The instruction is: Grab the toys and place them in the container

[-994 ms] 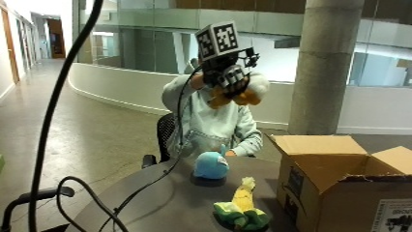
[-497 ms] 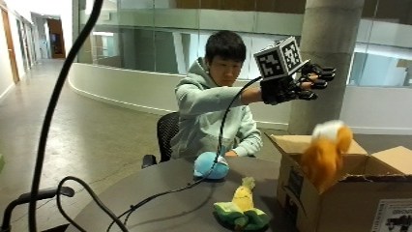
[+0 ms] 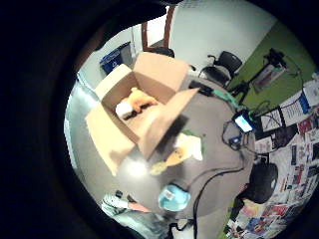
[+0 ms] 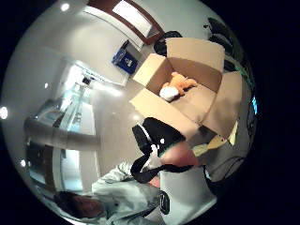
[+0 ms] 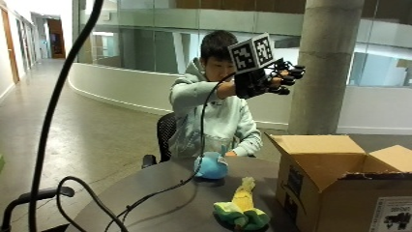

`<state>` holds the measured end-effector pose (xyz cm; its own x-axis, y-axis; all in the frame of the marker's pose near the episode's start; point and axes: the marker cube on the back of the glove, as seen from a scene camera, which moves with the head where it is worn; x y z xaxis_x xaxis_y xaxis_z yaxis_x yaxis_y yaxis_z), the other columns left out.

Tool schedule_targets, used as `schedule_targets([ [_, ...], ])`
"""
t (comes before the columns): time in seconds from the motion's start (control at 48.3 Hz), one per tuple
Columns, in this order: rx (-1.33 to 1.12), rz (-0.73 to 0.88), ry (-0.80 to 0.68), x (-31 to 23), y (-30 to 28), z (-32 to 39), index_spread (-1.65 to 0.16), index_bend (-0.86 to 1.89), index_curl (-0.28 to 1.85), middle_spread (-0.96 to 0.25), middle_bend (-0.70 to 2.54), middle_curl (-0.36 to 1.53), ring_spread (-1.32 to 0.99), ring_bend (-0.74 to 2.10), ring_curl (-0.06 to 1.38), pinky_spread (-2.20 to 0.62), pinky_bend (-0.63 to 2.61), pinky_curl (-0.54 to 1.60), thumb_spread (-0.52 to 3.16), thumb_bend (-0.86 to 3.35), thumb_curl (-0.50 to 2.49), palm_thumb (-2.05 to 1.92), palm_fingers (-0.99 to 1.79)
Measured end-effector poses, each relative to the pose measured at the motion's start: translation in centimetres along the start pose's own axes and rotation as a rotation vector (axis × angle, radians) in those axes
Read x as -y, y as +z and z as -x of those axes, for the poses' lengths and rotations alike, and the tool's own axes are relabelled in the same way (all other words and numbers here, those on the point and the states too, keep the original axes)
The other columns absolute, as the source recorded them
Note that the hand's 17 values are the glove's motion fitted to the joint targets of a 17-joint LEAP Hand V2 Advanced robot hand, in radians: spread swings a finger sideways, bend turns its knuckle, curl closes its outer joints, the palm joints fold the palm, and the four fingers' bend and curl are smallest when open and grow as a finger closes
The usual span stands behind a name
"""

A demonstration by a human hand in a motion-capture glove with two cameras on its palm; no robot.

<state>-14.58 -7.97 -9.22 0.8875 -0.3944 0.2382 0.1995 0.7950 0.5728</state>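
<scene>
Round table [image 5: 161,193] | gloved right hand [image 5: 267,79] raised high | fingers [image 5: 289,75] spread

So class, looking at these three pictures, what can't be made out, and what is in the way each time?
- Outside view: the cardboard box wall hides the orange toy lying inside.
- Outside view: the box is cut off by the frame edge.
- Palm views: the blue toy and corn toy are too small for detail.
- Thumb side palm view: the hands' gloved one, the right hand, blocks part of the table.

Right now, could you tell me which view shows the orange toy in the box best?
The thumb side palm view: the orange toy lies unobstructed inside the cardboard box. The little finger side palm view shows it smaller; the outside view hides it behind the box wall.
</scene>
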Motion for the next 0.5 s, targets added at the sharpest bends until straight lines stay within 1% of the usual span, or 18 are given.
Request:
schedule_targets([
  [0.207, -0.111, 0.112, -0.086, -7.0, 1.1, -1.8, -0.22, 0.08, 0.22, 0.00, 0.13, 0.30, -0.05, 0.16, 0.22, 0.01, 0.59, 0.35, 1.13, -0.02, 0.34, 0.05, -0.29],
  [0.331, -0.133, 0.118, -0.160, -11.9, 3.1, -3.4, -0.22, 0.10, 0.21, -0.01, 0.15, 0.29, -0.05, 0.17, 0.22, 0.01, 0.56, 0.34, 1.14, -0.02, 0.33, 0.04, -0.23],
  [0.393, -0.111, 0.148, -0.160, -14.1, 4.4, -4.2, -0.22, 0.12, 0.21, -0.01, 0.16, 0.29, -0.06, 0.18, 0.22, 0.01, 0.56, 0.34, 1.16, -0.01, 0.32, 0.05, -0.18],
  [0.497, -0.090, 0.244, -0.148, -17.8, 7.4, -6.0, -0.23, 0.12, 0.21, -0.01, 0.17, 0.29, -0.07, 0.18, 0.23, 0.01, 0.55, 0.34, 1.18, -0.01, 0.32, 0.06, -0.16],
])
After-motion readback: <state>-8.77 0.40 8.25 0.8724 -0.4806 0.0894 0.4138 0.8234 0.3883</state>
